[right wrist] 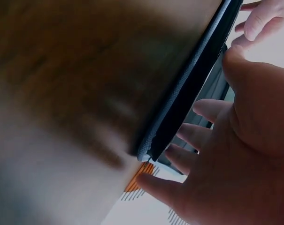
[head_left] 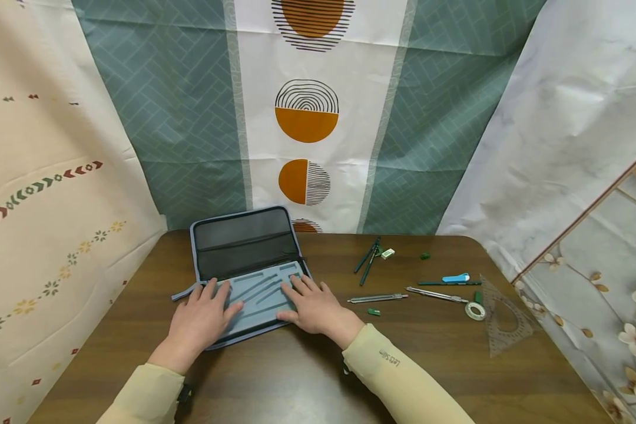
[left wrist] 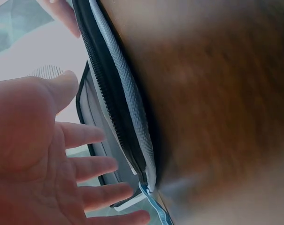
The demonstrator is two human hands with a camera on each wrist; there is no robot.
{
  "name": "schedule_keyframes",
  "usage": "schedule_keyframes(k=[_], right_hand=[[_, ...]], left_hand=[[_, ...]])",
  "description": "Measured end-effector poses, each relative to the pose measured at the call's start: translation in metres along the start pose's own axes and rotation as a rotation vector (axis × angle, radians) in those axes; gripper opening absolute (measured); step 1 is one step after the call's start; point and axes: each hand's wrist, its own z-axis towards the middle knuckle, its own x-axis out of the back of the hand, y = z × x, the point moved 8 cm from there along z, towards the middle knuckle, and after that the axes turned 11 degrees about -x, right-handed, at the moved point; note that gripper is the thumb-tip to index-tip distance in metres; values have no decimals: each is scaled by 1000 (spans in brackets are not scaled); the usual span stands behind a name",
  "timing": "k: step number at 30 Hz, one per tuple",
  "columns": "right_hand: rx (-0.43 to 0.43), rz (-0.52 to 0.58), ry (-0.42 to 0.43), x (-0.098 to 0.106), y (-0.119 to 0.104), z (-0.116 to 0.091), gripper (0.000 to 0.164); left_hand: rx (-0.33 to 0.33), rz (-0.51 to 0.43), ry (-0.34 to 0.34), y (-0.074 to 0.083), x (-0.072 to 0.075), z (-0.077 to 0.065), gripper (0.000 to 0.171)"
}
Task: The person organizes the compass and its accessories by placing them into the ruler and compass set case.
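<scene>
A zippered case (head_left: 244,238) lies unfolded on the table, its dark-lined lid leaning back toward the curtain. In its near half sits a light blue tray (head_left: 257,291) with moulded slots, none seen holding anything. My left hand (head_left: 198,318) rests on the tray's left end, fingers extended and spread. On the right end lies my right hand (head_left: 314,305), its fingers also straight. Neither hand grips anything. Both wrist views show the palms beside the zip edge (left wrist: 116,108), with a blue pull strap (left wrist: 156,206) at one corner in the left wrist view.
Right of the case lie dark green pencils (head_left: 368,265), a white eraser (head_left: 387,254), a silver compass-like tool (head_left: 377,298) and a second one (head_left: 437,294). Farther right are a blue cutter (head_left: 456,278), a white tape roll (head_left: 471,312) and a clear set square (head_left: 495,338).
</scene>
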Motion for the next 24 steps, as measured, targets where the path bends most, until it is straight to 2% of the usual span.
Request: schedule_keyframes(k=[8,24], right_hand=[[66,42,2,5,0,-3,78],[120,2,28,8,5,-5,71]], left_hand=[[-30,-20,-81,5,-4,1,68],[-71,-56,-89,15,-4,3,62]])
